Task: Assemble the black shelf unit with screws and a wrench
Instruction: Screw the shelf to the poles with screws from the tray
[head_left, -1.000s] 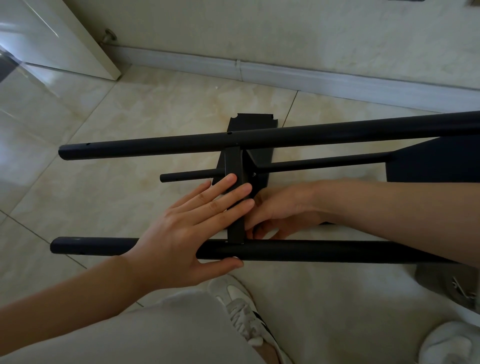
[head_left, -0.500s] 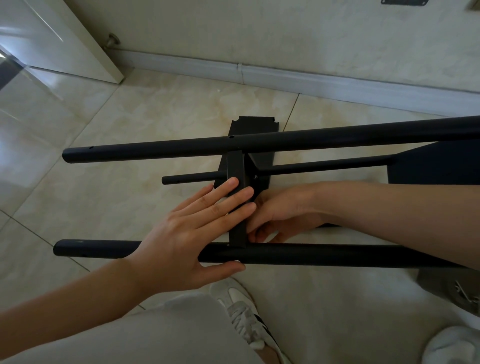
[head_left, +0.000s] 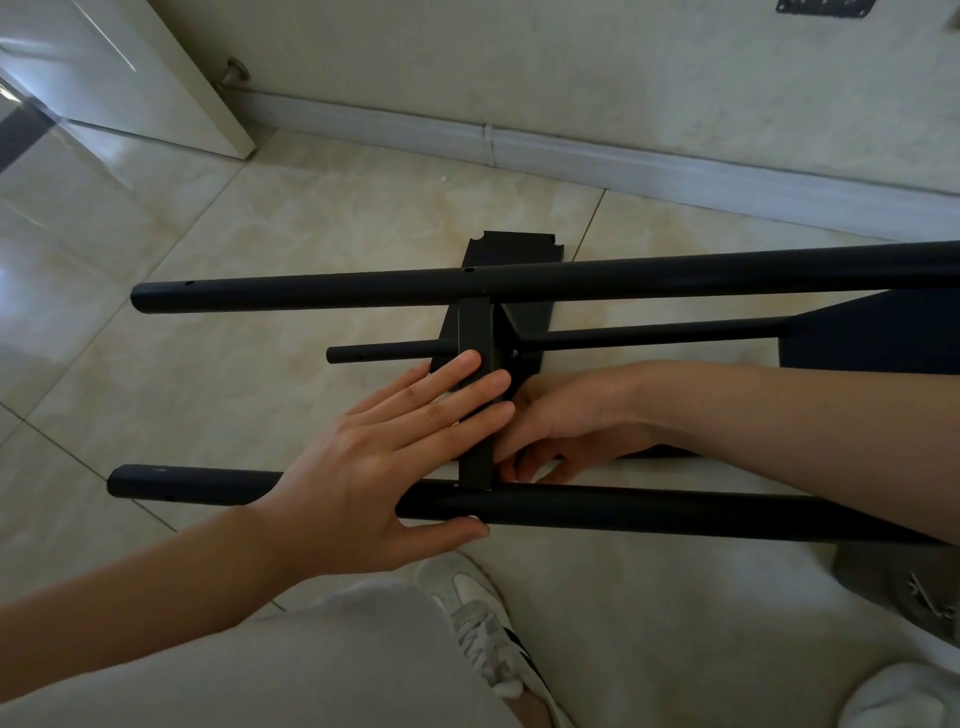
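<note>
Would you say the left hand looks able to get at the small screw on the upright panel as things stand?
Probably yes: the left hand lies flat on the panel, and the screw sits uncovered just beyond its fingertips.

The black shelf unit (head_left: 675, 280) lies on its side on the tile floor, its round tubes running left to right. A flat black crossbar (head_left: 475, 332) stands between the far tube and the near tube (head_left: 649, 512); the left hand's straight fingers (head_left: 457, 389) press flat across it, thumb under the near tube. A small screw (head_left: 515, 353) sits just right of those fingertips, beside a thinner rod (head_left: 649, 336).
</note>
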